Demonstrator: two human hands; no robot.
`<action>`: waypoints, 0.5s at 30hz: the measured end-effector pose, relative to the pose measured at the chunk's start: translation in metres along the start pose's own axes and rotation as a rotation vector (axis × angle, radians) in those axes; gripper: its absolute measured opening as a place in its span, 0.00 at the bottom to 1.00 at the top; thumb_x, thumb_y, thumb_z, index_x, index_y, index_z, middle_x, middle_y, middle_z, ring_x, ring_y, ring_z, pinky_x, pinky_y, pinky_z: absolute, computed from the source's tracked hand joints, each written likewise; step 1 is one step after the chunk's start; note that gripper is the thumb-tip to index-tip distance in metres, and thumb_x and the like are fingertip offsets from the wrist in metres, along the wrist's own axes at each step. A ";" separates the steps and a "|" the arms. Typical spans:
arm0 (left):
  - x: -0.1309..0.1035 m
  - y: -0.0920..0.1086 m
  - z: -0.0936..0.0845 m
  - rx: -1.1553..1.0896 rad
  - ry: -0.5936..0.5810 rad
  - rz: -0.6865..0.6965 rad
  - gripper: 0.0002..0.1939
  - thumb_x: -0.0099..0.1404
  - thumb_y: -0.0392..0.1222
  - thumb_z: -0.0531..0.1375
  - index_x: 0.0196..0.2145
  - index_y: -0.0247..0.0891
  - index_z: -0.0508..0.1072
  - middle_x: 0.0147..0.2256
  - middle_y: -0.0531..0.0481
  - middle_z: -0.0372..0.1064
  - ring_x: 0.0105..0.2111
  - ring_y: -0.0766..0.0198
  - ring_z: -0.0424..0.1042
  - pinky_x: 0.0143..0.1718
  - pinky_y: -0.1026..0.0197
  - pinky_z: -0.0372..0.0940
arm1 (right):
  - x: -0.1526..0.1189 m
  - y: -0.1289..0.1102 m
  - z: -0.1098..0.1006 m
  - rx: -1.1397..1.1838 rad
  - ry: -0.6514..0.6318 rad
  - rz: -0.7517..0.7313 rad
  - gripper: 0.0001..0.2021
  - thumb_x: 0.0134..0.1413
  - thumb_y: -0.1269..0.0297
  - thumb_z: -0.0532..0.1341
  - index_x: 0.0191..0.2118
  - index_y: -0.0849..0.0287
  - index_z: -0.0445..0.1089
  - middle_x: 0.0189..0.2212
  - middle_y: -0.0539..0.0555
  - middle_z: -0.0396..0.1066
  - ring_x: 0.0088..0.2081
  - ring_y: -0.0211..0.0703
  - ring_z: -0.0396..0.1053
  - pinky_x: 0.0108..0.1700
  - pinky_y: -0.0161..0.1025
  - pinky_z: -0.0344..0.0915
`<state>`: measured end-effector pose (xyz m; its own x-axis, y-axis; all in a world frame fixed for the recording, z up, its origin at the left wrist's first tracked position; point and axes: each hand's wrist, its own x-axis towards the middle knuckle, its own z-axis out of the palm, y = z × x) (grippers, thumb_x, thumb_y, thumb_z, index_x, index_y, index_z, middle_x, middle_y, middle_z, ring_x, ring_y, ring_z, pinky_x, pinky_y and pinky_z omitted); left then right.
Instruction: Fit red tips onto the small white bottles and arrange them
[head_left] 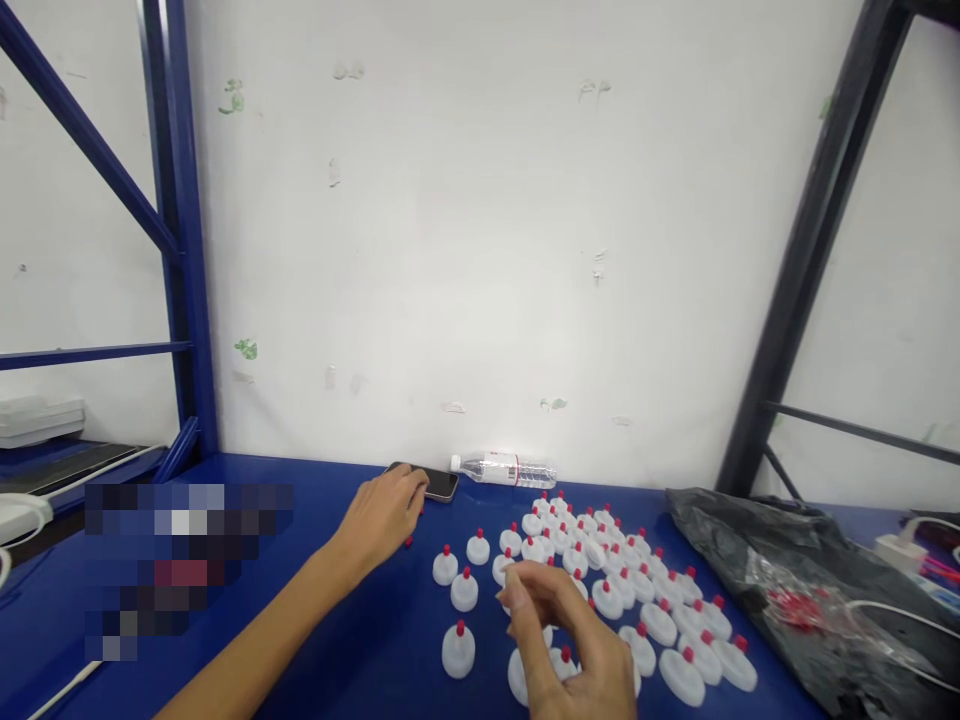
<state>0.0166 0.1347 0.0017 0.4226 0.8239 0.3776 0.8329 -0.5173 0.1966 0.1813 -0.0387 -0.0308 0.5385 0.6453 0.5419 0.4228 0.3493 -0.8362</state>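
Observation:
My left hand (386, 512) reaches to the back of the table with its fingers bent down, beside a dark phone (442, 484). A small red cap (409, 542) lies just under it, and whatever its fingertips hold is hidden. Closer to me, my right hand (574, 640) is curled with thumb and forefinger drawn together in front of the white nozzle lids. Anything in that pinch cannot be made out. Several white lids with red tips stand around it, such as one lid (458, 652) to its left and another lid (682, 678) to its right.
A clear plastic bottle (510, 470) lies on its side against the wall. At the right, a black plastic bag (750, 545) carries a clear bag of red pieces (802, 608). Blue posts (196, 300) frame the blue table (337, 660), and a white cable (71, 690) lies front left.

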 end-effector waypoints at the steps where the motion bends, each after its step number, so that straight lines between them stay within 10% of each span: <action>1: 0.001 -0.004 -0.003 0.057 0.021 -0.027 0.12 0.74 0.46 0.62 0.50 0.37 0.75 0.49 0.45 0.75 0.47 0.54 0.76 0.51 0.45 0.73 | 0.000 0.001 0.000 -0.003 -0.018 0.003 0.13 0.61 0.49 0.63 0.35 0.50 0.79 0.27 0.47 0.78 0.26 0.40 0.73 0.34 0.35 0.68; 15: 0.010 -0.032 -0.006 0.008 -0.018 -0.062 0.10 0.73 0.45 0.63 0.47 0.38 0.76 0.50 0.45 0.76 0.49 0.54 0.76 0.53 0.44 0.71 | 0.001 0.006 0.003 -0.001 -0.138 0.012 0.15 0.63 0.46 0.62 0.34 0.50 0.77 0.24 0.45 0.74 0.24 0.38 0.69 0.32 0.34 0.65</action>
<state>-0.0082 0.1578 0.0048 0.3769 0.8583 0.3482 0.8602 -0.4638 0.2121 0.1820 -0.0341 -0.0353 0.4383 0.7365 0.5153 0.4180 0.3405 -0.8422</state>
